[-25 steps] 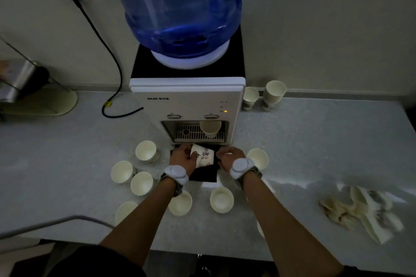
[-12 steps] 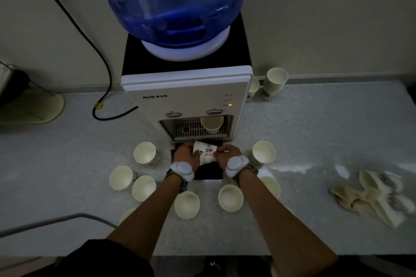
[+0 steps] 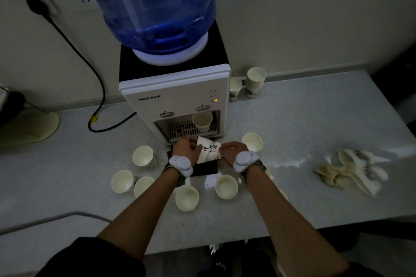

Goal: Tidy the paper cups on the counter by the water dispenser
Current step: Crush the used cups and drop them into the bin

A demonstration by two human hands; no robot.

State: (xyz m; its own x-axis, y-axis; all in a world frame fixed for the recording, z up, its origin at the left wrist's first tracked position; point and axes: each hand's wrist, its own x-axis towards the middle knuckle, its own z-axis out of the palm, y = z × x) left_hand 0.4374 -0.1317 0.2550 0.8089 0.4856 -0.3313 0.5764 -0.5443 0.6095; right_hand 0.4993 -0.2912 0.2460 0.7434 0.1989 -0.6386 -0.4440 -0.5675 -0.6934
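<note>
Paper cup (image 3: 208,150) aslant between left grip (image 3: 186,152) and right grip (image 3: 233,152).

The water bottle (image 3: 155,7) is cut off by the top edge, and a dark object (image 3: 10,102) at the left edge is cropped beyond identification. The printed cup (image 3: 208,150) has both ends partly covered by the left hand (image 3: 185,152) and right hand (image 3: 234,152) gripping it; 1 cup (image 3: 235,90) stands half hidden behind the dispenser (image 3: 175,96), and another cup (image 3: 284,194) shows only a sliver beside the right forearm. Its panel markings are too small to read, and the crumpled paper (image 3: 346,171) is blurred.
</note>
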